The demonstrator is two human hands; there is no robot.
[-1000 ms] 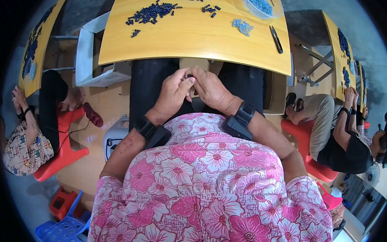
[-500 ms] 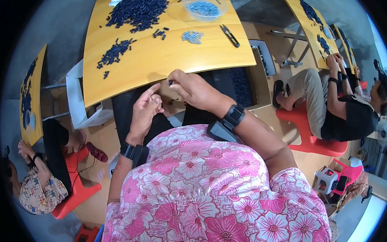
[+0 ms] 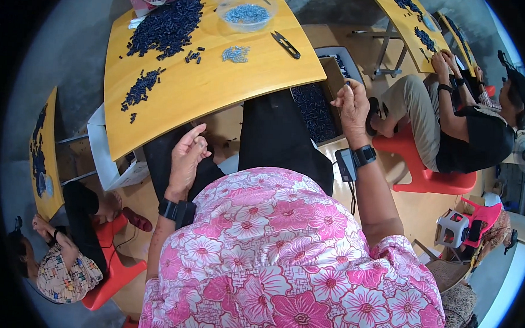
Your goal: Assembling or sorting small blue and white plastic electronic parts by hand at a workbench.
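My right hand [image 3: 352, 107] is held out to the right, above the edge of an open cardboard box [image 3: 333, 88]. Its thumb and fingers pinch a small dark blue cylindrical piece [image 3: 347, 82]. Many similar dark pieces [image 3: 315, 108] lie inside the box. Over my lap, just off the table's near edge, is my left hand [image 3: 185, 161]. Its index finger points forward while the thumb presses against the curled fingers; what they hold, if anything, is hidden. A small group of dark pieces [image 3: 141, 90] and a patch of small silvery parts [image 3: 235, 54] lie on the yellow table [image 3: 219, 87].
A large heap of dark pieces [image 3: 166, 29] covers the table's far left. Beside it stand a clear bowl [image 3: 222, 17] of silvery parts and black thread snips [image 3: 286, 44]. A white box [image 3: 101, 149] is left below. People sit at tables on both sides.
My right hand has swung from beside the left hand out to the right, over the box edge, still pinching the dark piece. The left hand stays near my lap. The view has shifted slightly.
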